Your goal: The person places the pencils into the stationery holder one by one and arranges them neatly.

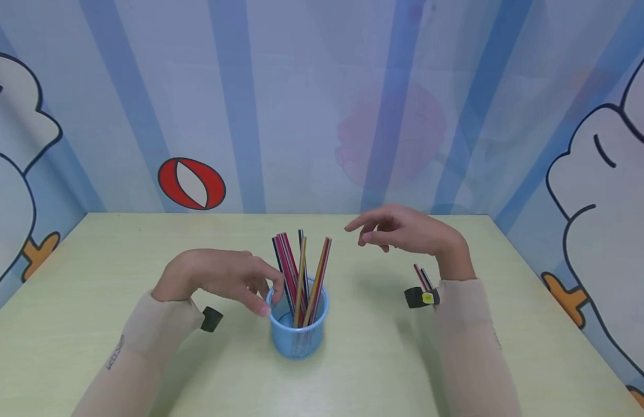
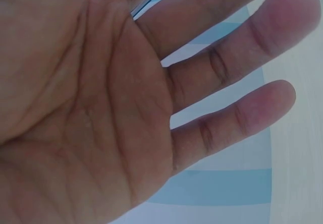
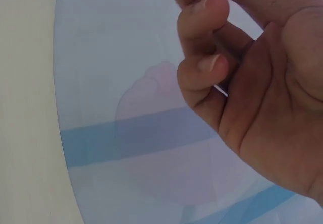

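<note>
A light blue plastic cup (image 1: 297, 341) stands upright on the table, with several striped pencils (image 1: 288, 260) leaning in it. At its left rim is my left hand (image 1: 230, 278), the thumb outside and the index finger over the edge, pinching the rim. In the left wrist view the other fingers (image 2: 227, 67) of that hand extend away from the palm. My right hand (image 1: 405, 229) hovers above the table, right of the cup, fingers loosely bent and holding nothing. The right wrist view shows its palm (image 3: 272, 118) with no object in it.
More striped pencils (image 1: 424, 277) lie on the table by the right wrist, partly hidden by a black wrist camera (image 1: 416, 297). The pale wooden table (image 1: 363, 359) ends at a blue striped backdrop (image 1: 306, 116) with cartoon pictures.
</note>
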`<action>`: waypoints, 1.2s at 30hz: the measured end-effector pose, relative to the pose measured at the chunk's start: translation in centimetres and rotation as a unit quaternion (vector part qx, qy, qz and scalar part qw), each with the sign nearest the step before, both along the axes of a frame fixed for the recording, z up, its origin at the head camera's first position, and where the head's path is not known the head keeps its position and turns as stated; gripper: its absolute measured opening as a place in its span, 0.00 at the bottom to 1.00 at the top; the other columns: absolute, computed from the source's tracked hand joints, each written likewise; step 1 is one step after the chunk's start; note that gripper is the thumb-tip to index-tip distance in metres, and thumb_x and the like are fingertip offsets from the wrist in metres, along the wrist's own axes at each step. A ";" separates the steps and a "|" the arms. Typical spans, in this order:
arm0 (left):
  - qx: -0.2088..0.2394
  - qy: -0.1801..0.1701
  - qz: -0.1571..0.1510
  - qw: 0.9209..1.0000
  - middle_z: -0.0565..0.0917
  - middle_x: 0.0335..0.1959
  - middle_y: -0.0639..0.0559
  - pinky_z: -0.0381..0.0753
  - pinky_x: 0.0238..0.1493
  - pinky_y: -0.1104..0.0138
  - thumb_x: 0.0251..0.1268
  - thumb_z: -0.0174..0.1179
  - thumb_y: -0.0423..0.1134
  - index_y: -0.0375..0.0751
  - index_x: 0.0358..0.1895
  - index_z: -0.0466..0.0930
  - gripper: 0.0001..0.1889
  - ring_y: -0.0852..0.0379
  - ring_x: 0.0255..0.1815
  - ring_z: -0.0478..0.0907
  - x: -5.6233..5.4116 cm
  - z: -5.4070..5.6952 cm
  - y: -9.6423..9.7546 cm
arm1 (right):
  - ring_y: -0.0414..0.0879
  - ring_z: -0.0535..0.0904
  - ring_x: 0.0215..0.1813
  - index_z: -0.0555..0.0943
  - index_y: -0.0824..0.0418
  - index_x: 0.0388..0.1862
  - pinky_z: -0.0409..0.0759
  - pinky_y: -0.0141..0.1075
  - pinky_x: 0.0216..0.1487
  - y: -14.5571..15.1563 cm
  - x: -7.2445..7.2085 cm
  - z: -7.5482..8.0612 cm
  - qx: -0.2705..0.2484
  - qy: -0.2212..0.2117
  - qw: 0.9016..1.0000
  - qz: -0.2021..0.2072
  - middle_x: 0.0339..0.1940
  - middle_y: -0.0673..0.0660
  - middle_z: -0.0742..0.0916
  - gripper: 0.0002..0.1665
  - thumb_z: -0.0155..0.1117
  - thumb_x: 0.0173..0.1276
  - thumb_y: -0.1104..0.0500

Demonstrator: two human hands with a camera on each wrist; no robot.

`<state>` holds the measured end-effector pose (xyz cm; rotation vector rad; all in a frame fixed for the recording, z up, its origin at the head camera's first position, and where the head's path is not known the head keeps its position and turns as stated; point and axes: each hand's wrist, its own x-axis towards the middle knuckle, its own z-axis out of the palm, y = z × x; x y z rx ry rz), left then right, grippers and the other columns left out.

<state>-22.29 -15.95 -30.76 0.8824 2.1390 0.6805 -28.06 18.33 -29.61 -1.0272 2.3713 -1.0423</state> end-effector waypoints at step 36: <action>-0.002 0.010 -0.007 1.000 0.86 0.42 0.58 0.75 0.48 0.58 0.66 0.67 0.43 0.46 0.42 0.80 0.08 0.56 0.43 0.83 0.0 0.0 0.0 | 0.44 0.67 0.25 0.78 0.56 0.64 0.58 0.34 0.24 5.2 -2.4 -3.6 0.226 -0.123 0.957 -0.136 0.50 0.61 0.83 0.22 0.52 0.73 0.65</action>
